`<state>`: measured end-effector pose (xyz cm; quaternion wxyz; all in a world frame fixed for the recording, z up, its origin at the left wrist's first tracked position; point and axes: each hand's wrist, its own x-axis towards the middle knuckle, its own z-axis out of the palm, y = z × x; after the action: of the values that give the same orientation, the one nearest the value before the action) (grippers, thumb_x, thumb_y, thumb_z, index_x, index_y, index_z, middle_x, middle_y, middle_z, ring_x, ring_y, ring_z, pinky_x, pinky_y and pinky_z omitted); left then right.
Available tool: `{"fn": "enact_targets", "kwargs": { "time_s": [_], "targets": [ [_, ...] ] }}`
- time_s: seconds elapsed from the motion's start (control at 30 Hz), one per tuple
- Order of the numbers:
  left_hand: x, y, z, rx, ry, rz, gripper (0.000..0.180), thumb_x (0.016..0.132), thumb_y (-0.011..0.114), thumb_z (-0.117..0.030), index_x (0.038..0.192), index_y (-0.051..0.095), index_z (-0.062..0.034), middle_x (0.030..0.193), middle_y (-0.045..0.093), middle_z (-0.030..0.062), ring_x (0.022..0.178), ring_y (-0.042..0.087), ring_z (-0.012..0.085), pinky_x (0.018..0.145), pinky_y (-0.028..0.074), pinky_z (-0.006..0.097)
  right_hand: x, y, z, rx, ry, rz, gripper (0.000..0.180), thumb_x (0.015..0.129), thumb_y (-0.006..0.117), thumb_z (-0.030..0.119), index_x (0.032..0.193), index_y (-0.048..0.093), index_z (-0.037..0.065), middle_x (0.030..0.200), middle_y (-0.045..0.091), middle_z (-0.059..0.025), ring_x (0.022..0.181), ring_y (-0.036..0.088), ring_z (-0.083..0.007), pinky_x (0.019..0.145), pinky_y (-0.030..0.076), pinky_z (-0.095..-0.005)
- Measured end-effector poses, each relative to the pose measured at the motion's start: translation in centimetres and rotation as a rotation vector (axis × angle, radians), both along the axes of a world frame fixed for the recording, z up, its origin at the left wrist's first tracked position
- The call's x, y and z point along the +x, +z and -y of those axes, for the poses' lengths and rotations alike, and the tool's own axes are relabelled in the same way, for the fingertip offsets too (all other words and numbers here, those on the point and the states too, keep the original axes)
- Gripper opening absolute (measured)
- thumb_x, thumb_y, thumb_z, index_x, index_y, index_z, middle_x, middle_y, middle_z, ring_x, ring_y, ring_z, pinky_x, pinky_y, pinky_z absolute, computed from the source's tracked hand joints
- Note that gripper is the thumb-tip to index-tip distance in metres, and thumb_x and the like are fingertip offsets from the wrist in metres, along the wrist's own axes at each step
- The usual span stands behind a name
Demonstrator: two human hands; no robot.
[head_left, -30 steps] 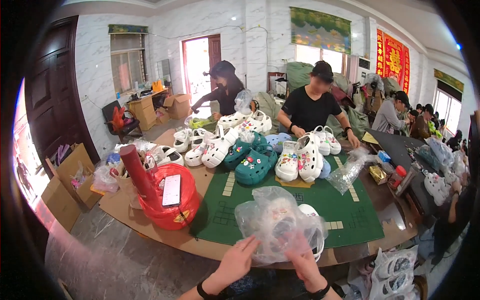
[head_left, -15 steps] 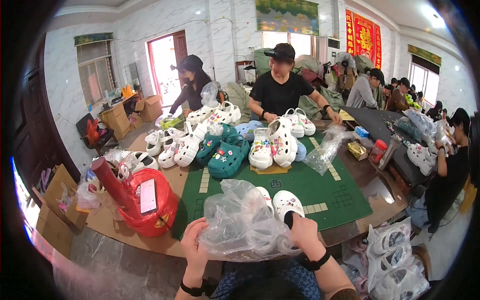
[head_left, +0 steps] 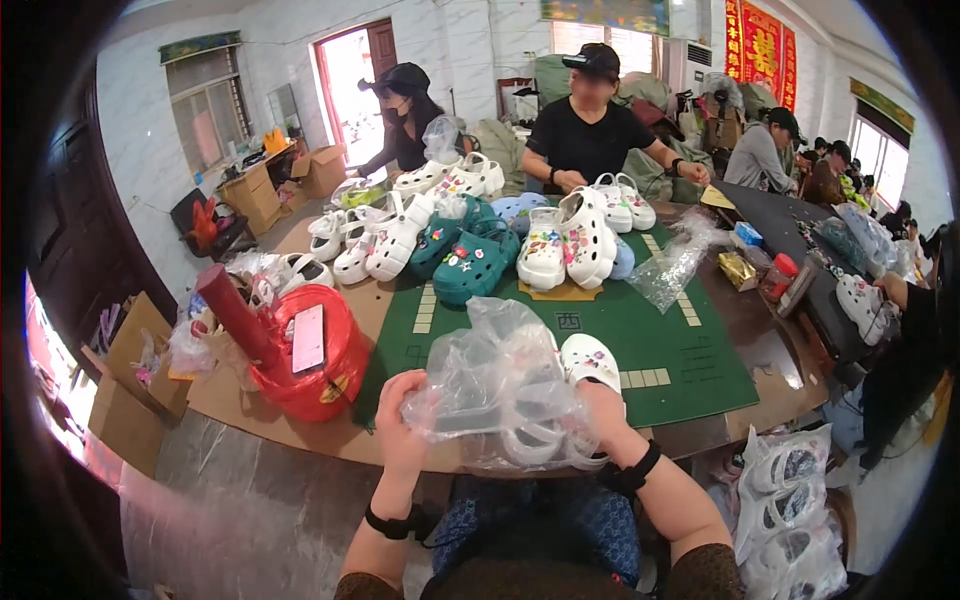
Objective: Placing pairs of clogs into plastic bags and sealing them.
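Note:
A clear plastic bag [head_left: 480,375] is stretched across the near edge of the green mat, and my left hand [head_left: 402,405] grips its left side. Beside the bag's right edge, my right hand [head_left: 603,415] closes on a white clog [head_left: 590,360] with small colourful charms on its toe. The fingertips of that hand are hidden in the clog's opening. Behind the bag's plastic, a second white clog shows through, its pale strap [head_left: 530,445] near the table edge. The film blurs how far this clog sits inside.
Decorated white clogs [head_left: 585,240] and teal clogs [head_left: 470,265] are grouped mid-table. A phone [head_left: 308,338] lies on a red plastic-covered tub [head_left: 330,385] at left. A crumpled clear bag [head_left: 680,260] lies at right. Co-workers sit across the table and at right; bagged clogs [head_left: 785,500] stand low right.
The bag has been drawn over the left white clog, whose strap now shows through it. My right hand remains at the other clog. The whole view has shifted slightly.

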<state>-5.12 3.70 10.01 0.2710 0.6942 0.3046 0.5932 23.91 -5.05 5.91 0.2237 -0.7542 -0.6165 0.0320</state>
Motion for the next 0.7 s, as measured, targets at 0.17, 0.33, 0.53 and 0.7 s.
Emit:
{"fn": "enact_targets", "kwargs": {
  "time_s": [0.17,0.33,0.53,0.7],
  "targets": [
    [-0.3,-0.9,-0.3,-0.059,-0.003,-0.026,0.032,0.081,0.072,-0.005,0.111,0.065,0.0000,0.113,0.064,0.0125,0.101,0.062,0.0236,0.090,0.050,0.033,2.9,0.8,3.3,0.129,-0.134,-0.434,0.043,0.075,0.076,0.036,0.085,0.070,-0.005,0.081,0.068,-0.0245,0.075,0.070,-0.0344,0.068,0.052,-0.0424],
    [3.1,0.7,1.7,0.016,-0.081,-0.138,0.041,0.084,0.068,-0.007,0.123,0.061,-0.0032,0.124,0.058,0.0164,0.104,0.062,0.0304,0.091,0.051,0.038,6.4,1.5,11.4,0.443,-0.270,-0.744,0.028,0.083,0.070,0.013,0.101,0.067,-0.008,0.087,0.072,-0.0110,0.081,0.066,-0.0152,0.071,0.052,-0.0320],
    [8.6,-0.4,1.9,0.246,-0.195,-0.526,0.060,0.081,0.063,-0.002,0.139,0.048,-0.0076,0.134,0.052,0.0206,0.115,0.057,0.0400,0.096,0.049,0.044,9.2,1.4,21.0,0.734,-0.408,-0.841,0.030,0.090,0.064,0.002,0.118,0.060,-0.009,0.109,0.068,-0.0104,0.099,0.063,-0.0164,0.085,0.051,-0.0309],
    [11.2,-2.6,-0.2,0.323,-0.438,-0.821,0.065,0.084,0.058,-0.001,0.146,0.041,-0.0117,0.139,0.051,0.0199,0.120,0.055,0.0423,0.099,0.048,0.046,7.0,3.2,26.5,0.754,-0.384,-0.921,0.039,0.091,0.067,0.004,0.127,0.056,-0.007,0.116,0.067,-0.0108,0.103,0.065,-0.0186,0.088,0.052,-0.0316]
  ]
}}
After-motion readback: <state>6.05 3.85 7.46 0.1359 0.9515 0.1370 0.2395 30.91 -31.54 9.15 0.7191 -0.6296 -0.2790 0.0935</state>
